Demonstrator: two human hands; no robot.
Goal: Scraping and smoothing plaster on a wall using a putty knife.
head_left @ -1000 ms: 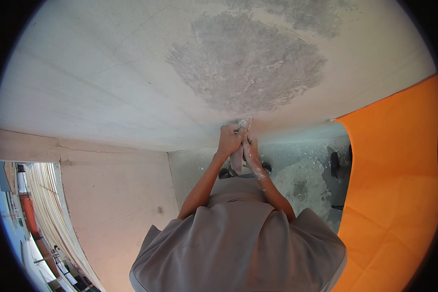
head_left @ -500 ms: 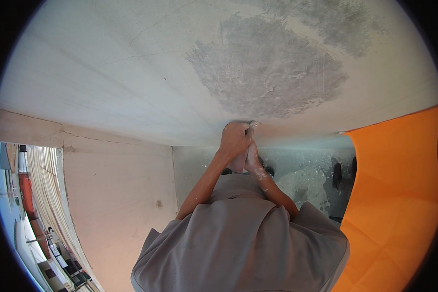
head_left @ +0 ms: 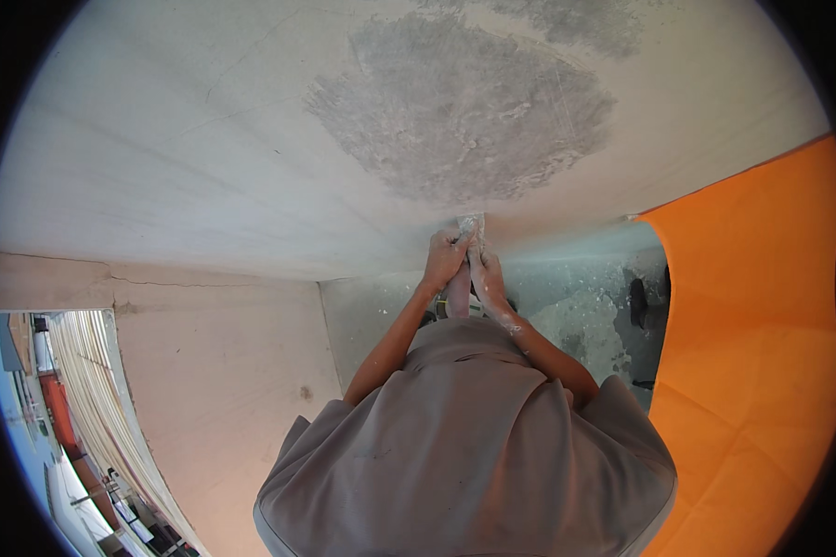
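Note:
Both my hands are together in front of my body, close to the wall. My left hand [head_left: 444, 258] pinches a thin, pale, dust-smeared flat piece [head_left: 472, 223] from its left side. On the other side my right hand [head_left: 489, 273], whitened with dust, has its fingers closed on the same piece. Its upper end shows above my fingertips, by the wall; whether it touches the wall I cannot tell. Below the fingers hangs a pinkish flat strip [head_left: 458, 291], perhaps part of the same thing. The piece's exact kind is not clear.
The pale wall [head_left: 204, 176] carries a rough grey patch [head_left: 464, 116] beyond my hands. An orange sheet [head_left: 743, 325] hangs at the right. At left are a low pinkish wall [head_left: 218, 371] and an opening onto things below. The floor [head_left: 576, 339] has whitish splotches.
My left hand has shifted from over the piece to beside my right hand, so the pale upper end now shows. The view has turned, moving the wall patch up and left.

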